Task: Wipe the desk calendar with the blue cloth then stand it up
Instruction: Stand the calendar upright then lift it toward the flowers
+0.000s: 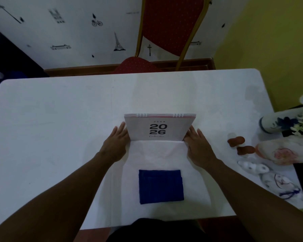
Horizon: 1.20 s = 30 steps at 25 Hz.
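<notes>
**Calendar upright on the white bench, a hand at each side**

White covers the whole bench (51,119), which runs across the view beneath a wall printed with small black drawings, a yellow wall at the right. Beyond the far edge stands a red chair (170,27) with a gold frame.

At the middle of the bench the desk calendar (158,128) stands up, its cover facing the camera and leaning back, its ring binding along the top edge. The cover reads "2026".

The left hand (116,142) lies flat with fingers stretched out, its fingertips against the calendar's left edge near the base. The right hand (198,144) mirrors it at the right edge, also flat and unclenched. Neither hand wraps around the calendar; both press or rest against its sides.

Nearer the person, well apart from the calendar, the blue cloth (161,186) lies folded into a neat rectangle, touched by neither hand.

Along the right side of the bench sit two small brown objects (238,144), some soft white figures (276,180) and a white vase with blue markings (276,123) lying beside white flowers.
</notes>
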Motion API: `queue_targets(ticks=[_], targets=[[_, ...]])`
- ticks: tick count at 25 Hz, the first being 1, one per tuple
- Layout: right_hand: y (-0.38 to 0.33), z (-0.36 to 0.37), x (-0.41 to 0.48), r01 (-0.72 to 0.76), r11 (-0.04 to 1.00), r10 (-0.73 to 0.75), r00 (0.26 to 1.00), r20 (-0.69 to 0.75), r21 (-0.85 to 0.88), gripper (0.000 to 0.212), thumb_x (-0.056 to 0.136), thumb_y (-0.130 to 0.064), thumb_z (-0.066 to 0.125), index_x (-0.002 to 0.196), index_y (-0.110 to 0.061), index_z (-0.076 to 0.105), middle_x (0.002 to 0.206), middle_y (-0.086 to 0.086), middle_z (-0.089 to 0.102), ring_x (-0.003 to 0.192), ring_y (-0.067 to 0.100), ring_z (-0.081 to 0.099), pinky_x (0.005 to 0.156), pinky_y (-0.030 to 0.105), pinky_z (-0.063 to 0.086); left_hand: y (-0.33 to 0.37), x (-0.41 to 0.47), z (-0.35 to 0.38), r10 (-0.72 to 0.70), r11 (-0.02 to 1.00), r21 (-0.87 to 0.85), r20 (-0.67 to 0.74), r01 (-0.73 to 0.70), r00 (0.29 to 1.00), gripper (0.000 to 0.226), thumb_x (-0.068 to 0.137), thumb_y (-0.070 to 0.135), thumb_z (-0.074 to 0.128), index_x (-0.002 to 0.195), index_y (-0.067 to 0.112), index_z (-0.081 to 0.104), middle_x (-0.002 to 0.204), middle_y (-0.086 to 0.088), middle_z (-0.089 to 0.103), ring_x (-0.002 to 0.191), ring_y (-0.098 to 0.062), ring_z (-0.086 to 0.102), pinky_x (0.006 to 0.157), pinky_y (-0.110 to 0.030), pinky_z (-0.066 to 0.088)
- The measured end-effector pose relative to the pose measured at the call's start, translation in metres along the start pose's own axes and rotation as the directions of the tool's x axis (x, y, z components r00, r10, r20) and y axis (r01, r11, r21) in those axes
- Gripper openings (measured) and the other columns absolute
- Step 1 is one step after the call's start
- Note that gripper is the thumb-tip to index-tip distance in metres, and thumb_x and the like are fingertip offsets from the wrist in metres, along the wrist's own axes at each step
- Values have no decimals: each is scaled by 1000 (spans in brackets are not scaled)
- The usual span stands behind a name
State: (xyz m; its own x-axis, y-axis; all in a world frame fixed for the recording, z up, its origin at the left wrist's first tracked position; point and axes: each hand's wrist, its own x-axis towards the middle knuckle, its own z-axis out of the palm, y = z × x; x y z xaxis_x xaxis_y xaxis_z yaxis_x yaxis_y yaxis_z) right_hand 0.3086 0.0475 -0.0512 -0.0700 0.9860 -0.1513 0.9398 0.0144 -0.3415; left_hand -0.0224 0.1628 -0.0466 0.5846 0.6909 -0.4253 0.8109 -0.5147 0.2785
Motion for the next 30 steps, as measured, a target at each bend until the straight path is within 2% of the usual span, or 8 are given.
queue_targets(ticks=[3, 9, 15, 21, 26, 28, 30], targets=[[2, 2, 1, 6, 999, -7, 1000, -7, -45, 42, 89, 1, 68, 129, -7, 65, 154, 13, 47, 149, 35, 33, 121, 57, 24, 1, 1, 3, -13, 997, 71, 0, 13, 1000, 84, 98, 13, 56, 167, 25, 9, 177, -4, -2, 164, -27, -10, 130, -44, -5], [18, -9, 8, 95, 993, -84, 985, 154, -66, 64, 93, -2, 56, 153, -17, 40, 169, 4, 19, 157, 27, 3, 125, 53, 13, 0, -3, 3, -29, 989, 148, 6, 28, 1000, 90, 97, 12, 53, 167, 22, -2, 176, -6, -9, 163, -28, -14, 131, -47, -6], [15, 0, -2, 54, 997, -45, 986, 158, -56, 68, 96, -4, 57, 157, -21, 33, 169, 0, 16, 157, 24, 1, 126, 52, 4, 2, -19, 14, -76, 991, 115, 10, 74, 997, 89, 100, 15, 52, 166, 23, -6, 177, -4, -10, 162, -28, -14, 131, -48, -4], [21, 6, -1, 53, 996, -37, 974, 222, -70, 79, 94, -19, 65, 160, -24, 21, 170, 1, 7, 156, 25, -6, 120, 50, -4, 0, -14, 4, -80, 994, 84, 97, 71, 992, 90, 100, 10, 51, 165, 25, -9, 175, -3, -15, 162, -27, -17, 130, -47, -3], [10, 19, -24, -40, 998, 48, 988, 149, -54, 88, 88, 6, 60, 160, -17, 17, 171, 4, 6, 154, 25, -10, 124, 56, -2, 9, -31, 11, -143, 988, 65, 54, 139, 988, 92, 99, 8, 49, 164, 22, -14, 174, -2, -20, 162, -29, -16, 132, -49, 1], [7, 19, -33, -76, 997, 75, 988, 136, 1, 83, 94, -3, 59, 162, -17, 13, 170, 1, 3, 155, 25, -7, 123, 49, -6, 13, -40, 16, -168, 985, 47, 57, 166, 984, 93, 99, 6, 49, 164, 20, -16, 173, -4, -21, 162, -29, -17, 131, -47, 0], [6, 13, -39, -84, 994, 73, 987, 144, 71, 75, 101, -13, 55, 161, -13, 11, 169, 1, 3, 156, 27, -4, 124, 45, -7, 19, -45, 15, -204, 975, -77, 79, 210, 976, 94, 99, 5, 51, 164, 17, -14, 174, -4, -20, 163, -28, -13, 131, -46, 1]])
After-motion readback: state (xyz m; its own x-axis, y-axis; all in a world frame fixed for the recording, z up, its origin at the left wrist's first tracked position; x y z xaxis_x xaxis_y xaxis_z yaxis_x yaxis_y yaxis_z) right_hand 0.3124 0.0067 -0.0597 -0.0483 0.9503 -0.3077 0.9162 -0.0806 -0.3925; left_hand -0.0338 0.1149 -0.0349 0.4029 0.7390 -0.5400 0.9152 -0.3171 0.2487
